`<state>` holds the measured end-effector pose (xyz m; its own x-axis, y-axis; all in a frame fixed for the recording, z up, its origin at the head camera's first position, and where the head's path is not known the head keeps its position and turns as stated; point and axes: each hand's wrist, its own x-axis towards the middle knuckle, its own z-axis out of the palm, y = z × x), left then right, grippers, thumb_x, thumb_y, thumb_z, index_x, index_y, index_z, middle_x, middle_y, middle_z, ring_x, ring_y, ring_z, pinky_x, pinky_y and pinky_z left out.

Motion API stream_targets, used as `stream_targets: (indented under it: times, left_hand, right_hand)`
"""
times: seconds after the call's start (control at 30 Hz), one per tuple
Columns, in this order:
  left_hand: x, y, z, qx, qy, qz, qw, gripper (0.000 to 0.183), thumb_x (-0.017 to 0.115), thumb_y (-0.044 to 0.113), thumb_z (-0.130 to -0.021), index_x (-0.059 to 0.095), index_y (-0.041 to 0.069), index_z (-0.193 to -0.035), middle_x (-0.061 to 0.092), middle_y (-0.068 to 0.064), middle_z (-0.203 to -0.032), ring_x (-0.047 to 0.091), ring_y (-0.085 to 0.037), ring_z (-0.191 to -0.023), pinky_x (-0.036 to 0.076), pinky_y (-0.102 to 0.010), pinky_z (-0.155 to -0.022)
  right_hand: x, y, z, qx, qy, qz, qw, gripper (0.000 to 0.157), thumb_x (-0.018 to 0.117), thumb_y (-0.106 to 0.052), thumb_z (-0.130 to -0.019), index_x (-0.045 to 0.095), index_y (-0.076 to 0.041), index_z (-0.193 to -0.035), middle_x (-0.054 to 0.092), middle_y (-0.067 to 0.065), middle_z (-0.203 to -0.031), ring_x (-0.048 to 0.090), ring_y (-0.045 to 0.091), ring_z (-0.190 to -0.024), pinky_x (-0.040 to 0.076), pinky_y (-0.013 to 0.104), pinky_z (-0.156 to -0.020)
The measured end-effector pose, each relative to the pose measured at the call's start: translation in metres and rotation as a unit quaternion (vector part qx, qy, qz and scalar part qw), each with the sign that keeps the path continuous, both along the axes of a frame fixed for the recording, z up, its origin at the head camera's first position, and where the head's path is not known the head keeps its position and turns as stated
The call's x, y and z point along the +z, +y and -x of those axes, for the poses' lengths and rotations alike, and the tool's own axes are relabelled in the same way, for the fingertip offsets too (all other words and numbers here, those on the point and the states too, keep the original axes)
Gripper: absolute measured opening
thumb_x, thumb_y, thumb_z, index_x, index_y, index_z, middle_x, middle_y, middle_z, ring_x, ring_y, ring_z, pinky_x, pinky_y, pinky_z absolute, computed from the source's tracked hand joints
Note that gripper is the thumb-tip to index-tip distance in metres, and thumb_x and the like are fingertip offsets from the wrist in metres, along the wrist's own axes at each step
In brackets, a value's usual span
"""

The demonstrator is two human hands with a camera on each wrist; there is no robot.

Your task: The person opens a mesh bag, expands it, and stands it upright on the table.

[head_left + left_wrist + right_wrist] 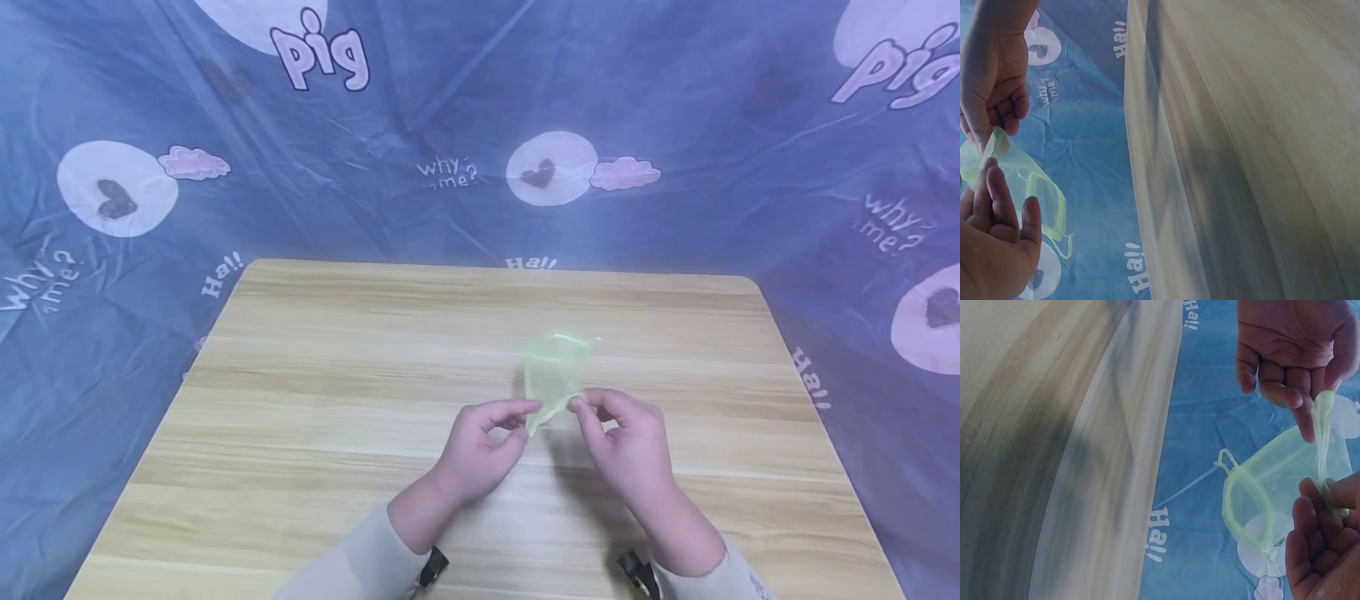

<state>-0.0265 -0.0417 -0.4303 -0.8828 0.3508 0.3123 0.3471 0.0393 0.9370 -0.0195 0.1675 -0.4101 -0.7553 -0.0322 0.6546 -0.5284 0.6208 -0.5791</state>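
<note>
A sheer pale-green drawstring pouch [557,365] is held up above the table in front of me, its closed edge toward my hands. My left hand [483,454] pinches the lower left corner of that edge between thumb and forefinger. At the other corner my right hand [632,446] pinches the fabric with thumb and forefinger. The edge runs slanted between the two pinches. In the right wrist view the pouch's far end [1247,512] hangs as a rounded opening with a small cord loop. Cord also shows at its end in the left wrist view.
The wood-grain table [337,358] spreads under both hands, with their shadows on it. Behind and beside it hangs a blue printed cloth [420,92]. Black wrist straps [639,573] show at the light sleeves [367,554].
</note>
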Motion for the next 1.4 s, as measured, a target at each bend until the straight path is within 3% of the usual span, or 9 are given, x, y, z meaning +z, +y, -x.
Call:
stream_targets:
  times: [0.27, 0.37, 0.5, 0.77, 0.93, 1.03, 1.2, 1.4]
  left_hand:
    - [-0.002, -0.003, 0.003, -0.017, 0.043, -0.010, 0.9989, 0.032, 0.071, -0.007, -0.088, 0.074, -0.006, -0.119, 0.078, -0.017, -0.096, 0.074, -0.016, -0.090, 0.062, -0.035, -0.085]
    - [-0.002, -0.001, 0.003, -0.006, 0.054, -0.006, 0.9985, 0.028, 0.076, -0.003, -0.089, 0.075, -0.006, -0.117, 0.077, -0.013, -0.091, 0.072, -0.012, -0.087, 0.062, -0.034, -0.084]
    - [-0.003, 0.001, 0.003, 0.032, 0.096, 0.014, 0.9947, 0.024, 0.081, -0.001, -0.088, 0.078, -0.003, -0.112, 0.075, -0.006, -0.085, 0.071, -0.009, -0.082, 0.062, -0.031, -0.078]
    - [-0.009, 0.005, 0.008, 0.108, 0.215, 0.022, 0.9704, 0.010, 0.078, -0.006, -0.088, 0.076, 0.002, -0.095, 0.075, -0.004, -0.079, 0.072, -0.014, -0.071, 0.060, -0.023, -0.073]
    - [-0.011, 0.005, 0.010, 0.167, 0.286, 0.067, 0.9413, 0.007, 0.074, -0.002, -0.089, 0.069, 0.004, -0.090, 0.072, -0.004, -0.076, 0.069, -0.016, -0.068, 0.059, -0.023, -0.068]
    - [-0.011, 0.004, 0.011, 0.179, 0.319, 0.075, 0.9278, 0.007, 0.073, 0.000, -0.085, 0.069, 0.004, -0.090, 0.073, -0.005, -0.079, 0.070, -0.018, -0.070, 0.060, -0.026, -0.069]
    - [-0.007, 0.004, 0.011, 0.159, 0.332, 0.074, 0.9267, 0.021, 0.075, -0.002, -0.077, 0.073, 0.003, -0.097, 0.075, -0.004, -0.084, 0.070, -0.018, -0.072, 0.059, -0.026, -0.072]
    - [-0.008, 0.002, 0.011, 0.149, 0.334, 0.066, 0.9284, 0.020, 0.072, -0.006, -0.080, 0.076, 0.001, -0.098, 0.078, -0.005, -0.085, 0.072, -0.017, -0.071, 0.060, -0.024, -0.072]
  right_hand:
    - [0.002, 0.000, -0.001, -0.004, -0.011, -0.004, 1.000, 0.015, 0.083, 0.011, -0.077, 0.079, -0.001, -0.085, 0.077, 0.005, -0.077, 0.066, 0.013, -0.062, 0.053, 0.017, -0.067]
    - [0.002, 0.000, -0.001, -0.002, -0.009, -0.006, 1.000, 0.016, 0.083, 0.011, -0.077, 0.079, -0.001, -0.085, 0.077, 0.005, -0.079, 0.066, 0.013, -0.062, 0.053, 0.017, -0.067]
    - [0.003, 0.000, -0.001, 0.006, -0.008, -0.006, 1.000, 0.016, 0.084, 0.011, -0.077, 0.078, -0.002, -0.085, 0.077, 0.005, -0.079, 0.066, 0.013, -0.063, 0.054, 0.018, -0.067]
    - [0.001, -0.002, -0.001, 0.064, 0.012, 0.011, 0.998, 0.021, 0.083, 0.013, -0.074, 0.078, -0.002, -0.088, 0.078, 0.006, -0.083, 0.070, 0.018, -0.067, 0.057, 0.018, -0.072]
    - [0.001, -0.003, -0.003, 0.093, 0.012, 0.005, 0.996, 0.017, 0.080, 0.009, -0.079, 0.078, -0.003, -0.090, 0.078, 0.004, -0.082, 0.071, 0.017, -0.069, 0.059, 0.022, -0.071]
    - [0.000, -0.004, -0.003, 0.095, 0.016, 0.001, 0.995, 0.014, 0.078, 0.008, -0.080, 0.076, -0.003, -0.090, 0.078, 0.004, -0.083, 0.071, 0.015, -0.069, 0.059, 0.022, -0.071]
    - [0.000, -0.003, -0.002, 0.092, 0.014, 0.002, 0.996, 0.014, 0.079, 0.008, -0.081, 0.076, -0.001, -0.091, 0.079, 0.006, -0.085, 0.072, 0.015, -0.070, 0.058, 0.019, -0.074]
    - [0.000, -0.005, -0.004, 0.080, 0.013, 0.009, 0.997, 0.018, 0.080, 0.011, -0.077, 0.077, -0.002, -0.091, 0.078, 0.007, -0.083, 0.072, 0.018, -0.069, 0.059, 0.021, -0.074]
